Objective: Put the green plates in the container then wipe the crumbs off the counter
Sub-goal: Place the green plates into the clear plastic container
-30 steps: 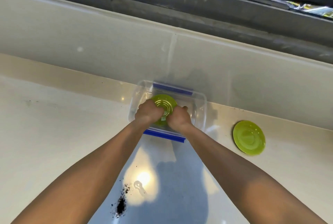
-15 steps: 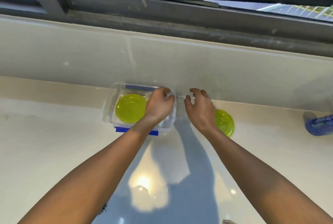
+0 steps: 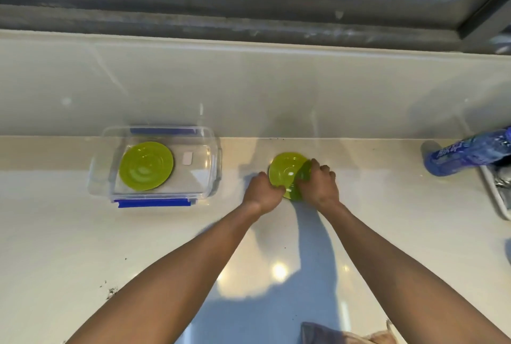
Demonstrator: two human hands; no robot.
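The pale surface (image 3: 69,233) fills the frame. Centre left, the clear container (image 3: 214,166) holds one green plate (image 3: 146,166). Right of centre, left hand (image 3: 262,191) and right hand (image 3: 318,184) grip a second green plate (image 3: 286,169), fingers curled round its edges.

— Hidden? Near edge of the green plate (image 3: 287,171), under the fingers (image 3: 276,190) of both hands.
— Cut off? Blue bottle (image 3: 467,154) and tray (image 3: 497,200) at right, cloth (image 3: 343,336) at bottom.
— Too small? Dark specks (image 3: 112,291) on the desk (image 3: 69,247).
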